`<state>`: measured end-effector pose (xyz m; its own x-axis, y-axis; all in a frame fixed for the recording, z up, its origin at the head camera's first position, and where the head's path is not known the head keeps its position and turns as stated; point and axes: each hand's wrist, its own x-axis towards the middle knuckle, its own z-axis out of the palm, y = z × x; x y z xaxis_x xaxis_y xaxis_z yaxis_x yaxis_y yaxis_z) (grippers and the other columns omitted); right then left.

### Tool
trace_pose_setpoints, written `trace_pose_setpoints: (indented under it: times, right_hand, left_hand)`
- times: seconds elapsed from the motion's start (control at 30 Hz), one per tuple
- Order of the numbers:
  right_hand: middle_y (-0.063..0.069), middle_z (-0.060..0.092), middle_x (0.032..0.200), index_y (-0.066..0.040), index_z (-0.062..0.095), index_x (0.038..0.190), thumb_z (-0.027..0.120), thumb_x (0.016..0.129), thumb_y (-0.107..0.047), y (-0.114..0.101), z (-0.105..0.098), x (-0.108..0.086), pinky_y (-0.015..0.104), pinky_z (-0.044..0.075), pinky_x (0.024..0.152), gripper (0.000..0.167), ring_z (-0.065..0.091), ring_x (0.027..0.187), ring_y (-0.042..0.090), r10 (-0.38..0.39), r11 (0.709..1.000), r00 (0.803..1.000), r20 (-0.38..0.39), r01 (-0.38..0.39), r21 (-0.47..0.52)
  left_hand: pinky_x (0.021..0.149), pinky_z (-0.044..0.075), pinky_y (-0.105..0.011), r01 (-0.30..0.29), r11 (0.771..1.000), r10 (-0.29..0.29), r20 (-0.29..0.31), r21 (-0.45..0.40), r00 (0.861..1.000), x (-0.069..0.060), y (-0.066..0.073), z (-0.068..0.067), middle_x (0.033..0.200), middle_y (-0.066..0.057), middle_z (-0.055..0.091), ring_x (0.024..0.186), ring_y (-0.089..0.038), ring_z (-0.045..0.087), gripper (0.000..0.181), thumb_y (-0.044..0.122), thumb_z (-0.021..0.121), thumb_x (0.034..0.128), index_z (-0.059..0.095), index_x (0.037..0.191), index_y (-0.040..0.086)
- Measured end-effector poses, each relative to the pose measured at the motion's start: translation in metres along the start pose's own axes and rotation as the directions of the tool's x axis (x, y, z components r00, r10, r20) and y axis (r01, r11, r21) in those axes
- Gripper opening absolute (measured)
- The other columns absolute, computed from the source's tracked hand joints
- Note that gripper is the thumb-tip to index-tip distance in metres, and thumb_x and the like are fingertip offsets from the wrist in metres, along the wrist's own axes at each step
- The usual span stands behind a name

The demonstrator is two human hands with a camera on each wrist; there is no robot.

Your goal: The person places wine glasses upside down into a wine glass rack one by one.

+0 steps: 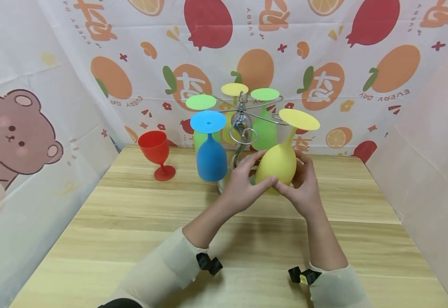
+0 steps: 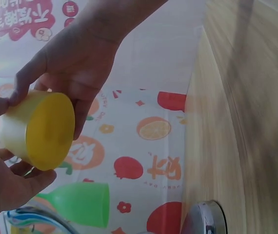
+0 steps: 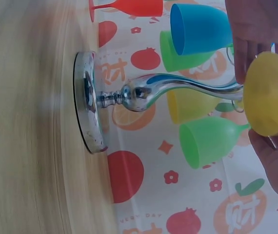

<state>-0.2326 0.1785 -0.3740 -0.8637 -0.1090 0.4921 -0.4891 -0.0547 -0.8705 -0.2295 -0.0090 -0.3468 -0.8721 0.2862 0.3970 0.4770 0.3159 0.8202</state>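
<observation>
Both of my hands hold a yellow plastic goblet (image 1: 277,166) upside down, its foot up and its bowl opening down. The left hand (image 1: 241,188) curls round the bowl's left side, and the right hand (image 1: 305,192) round its right side, thumbs meeting in front. Beside it stands a chrome goblet rack (image 1: 241,122) with wire arms. The yellow goblet's stem is close to one arm; whether it touches the wire I cannot tell. A blue goblet (image 1: 211,158) hangs upside down at the rack's left front. The right wrist view shows the rack's round base (image 3: 88,102) on the table.
Two green goblets (image 1: 201,102) (image 1: 265,128) and another yellow goblet (image 1: 234,89) hang inverted at the rack's rear. A red goblet (image 1: 156,149) stands upright on the wooden table (image 1: 143,222) at the left. Printed cloth (image 1: 224,55) covers the wall behind.
</observation>
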Motion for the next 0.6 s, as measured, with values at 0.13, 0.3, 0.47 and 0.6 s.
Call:
trace_pose_setpoints:
  times: [0.13,0.3,0.47,0.6]
  right_hand:
    - [0.018,0.051,0.140,-0.013,0.035,0.148,0.072,0.079,0.007,0.002,-0.003,0.006,0.022,0.054,0.089,0.081,0.060,0.113,0.019,0.048,0.998,0.995,-0.092,-0.052,-0.042]
    - [0.017,0.050,0.143,-0.018,0.037,0.150,0.074,0.083,-0.004,0.004,-0.010,0.013,0.020,0.053,0.091,0.078,0.057,0.116,0.020,0.115,0.991,0.981,-0.159,-0.125,-0.054]
    - [0.011,0.049,0.146,-0.024,0.036,0.151,0.077,0.085,-0.015,0.009,-0.016,0.019,0.019,0.053,0.090,0.079,0.055,0.121,0.022,0.162,0.981,0.970,-0.184,-0.179,-0.079]
    - [0.012,0.048,0.148,-0.023,0.034,0.153,0.078,0.084,-0.019,0.015,-0.019,0.025,0.017,0.051,0.092,0.082,0.053,0.126,0.024,0.176,0.975,0.967,-0.184,-0.196,-0.100]
  left_hand:
    - [0.100,0.051,-0.036,0.042,0.999,-0.042,0.024,-0.014,0.999,0.013,0.002,0.007,0.142,-0.001,0.048,0.123,-0.017,0.051,0.067,0.041,0.065,0.0930,0.039,0.150,0.019]
    - [0.098,0.052,-0.038,0.089,0.993,-0.086,0.044,-0.074,0.995,0.028,0.000,0.016,0.146,-0.003,0.044,0.123,-0.019,0.051,0.069,0.043,0.063,0.0943,0.035,0.153,0.018]
    - [0.093,0.054,-0.037,0.133,0.984,-0.128,0.048,-0.120,0.991,0.039,-0.004,0.023,0.147,-0.004,0.042,0.122,-0.020,0.052,0.071,0.044,0.061,0.0945,0.033,0.154,0.019]
    - [0.092,0.055,-0.038,0.152,0.981,-0.148,0.036,-0.120,0.988,0.045,-0.008,0.026,0.146,-0.006,0.043,0.121,-0.022,0.053,0.071,0.044,0.061,0.0947,0.032,0.155,0.019]
